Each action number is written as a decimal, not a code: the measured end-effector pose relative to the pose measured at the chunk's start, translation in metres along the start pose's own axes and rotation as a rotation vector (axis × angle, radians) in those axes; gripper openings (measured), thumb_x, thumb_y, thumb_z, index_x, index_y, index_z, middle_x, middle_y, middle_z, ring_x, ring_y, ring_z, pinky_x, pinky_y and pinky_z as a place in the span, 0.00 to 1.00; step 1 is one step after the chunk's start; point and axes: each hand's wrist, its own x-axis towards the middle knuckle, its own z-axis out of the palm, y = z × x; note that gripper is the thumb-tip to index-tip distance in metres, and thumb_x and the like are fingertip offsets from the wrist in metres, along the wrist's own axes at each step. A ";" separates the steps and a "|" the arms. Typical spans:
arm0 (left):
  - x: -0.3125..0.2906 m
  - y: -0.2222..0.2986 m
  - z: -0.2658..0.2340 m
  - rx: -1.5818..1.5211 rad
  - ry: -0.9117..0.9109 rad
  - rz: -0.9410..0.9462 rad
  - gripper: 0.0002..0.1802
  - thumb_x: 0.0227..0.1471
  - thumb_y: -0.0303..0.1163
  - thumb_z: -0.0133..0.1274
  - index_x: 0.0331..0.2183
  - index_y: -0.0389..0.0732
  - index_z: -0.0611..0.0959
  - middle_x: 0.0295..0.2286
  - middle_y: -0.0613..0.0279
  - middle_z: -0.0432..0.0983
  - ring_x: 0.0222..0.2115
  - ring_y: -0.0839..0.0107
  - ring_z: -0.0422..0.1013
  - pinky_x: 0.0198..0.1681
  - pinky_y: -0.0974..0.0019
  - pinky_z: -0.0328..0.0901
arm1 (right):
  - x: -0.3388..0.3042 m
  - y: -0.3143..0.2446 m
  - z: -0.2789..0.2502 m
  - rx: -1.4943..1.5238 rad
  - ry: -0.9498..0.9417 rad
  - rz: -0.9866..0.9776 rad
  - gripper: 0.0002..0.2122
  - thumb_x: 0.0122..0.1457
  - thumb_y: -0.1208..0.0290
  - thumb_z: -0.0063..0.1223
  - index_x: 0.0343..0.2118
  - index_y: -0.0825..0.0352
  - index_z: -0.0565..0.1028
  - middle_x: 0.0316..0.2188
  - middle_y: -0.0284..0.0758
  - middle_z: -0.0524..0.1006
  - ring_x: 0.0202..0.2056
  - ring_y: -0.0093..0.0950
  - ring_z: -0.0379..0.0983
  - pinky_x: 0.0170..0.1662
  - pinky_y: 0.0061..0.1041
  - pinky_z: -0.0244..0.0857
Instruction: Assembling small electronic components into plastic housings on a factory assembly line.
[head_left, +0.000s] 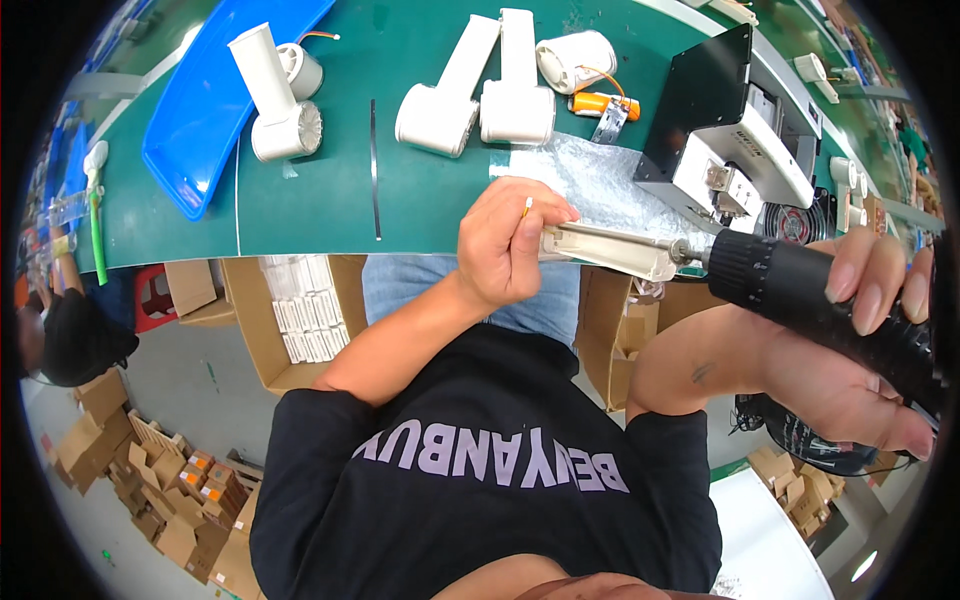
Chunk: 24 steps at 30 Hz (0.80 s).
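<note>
My left hand (503, 245) is closed around one end of an off-white plastic handle shell (615, 255), held just over the bench's near edge. A small white wire connector (528, 206) sticks out by its thumb. My right hand (825, 370) grips a black electric screwdriver (765, 268), pointed leftward. Its bit meets the shell's right end, where a metal part shows; whether a screw is there I cannot tell. Farther back are white T-shaped handle units (440, 100), a white round housing (577, 60) and an orange cylindrical battery (597, 105) with wires.
A black and white box-shaped machine (715, 120) stands at the right, beside clear plastic film (590, 185). At the left, a blue tray (195, 125) lies near another white handle unit (275, 100). Below the bench edge is a cardboard box (255, 330) of white pieces.
</note>
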 end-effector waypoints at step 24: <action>0.001 0.003 0.002 -0.104 0.040 -0.184 0.15 0.61 0.26 0.37 0.29 0.30 0.77 0.28 0.47 0.79 0.32 0.56 0.73 0.41 0.58 0.69 | 0.089 -0.009 -0.055 -0.804 0.110 -0.235 0.25 0.69 0.48 0.40 0.48 0.72 0.64 0.31 0.47 0.75 0.23 0.32 0.72 0.25 0.30 0.71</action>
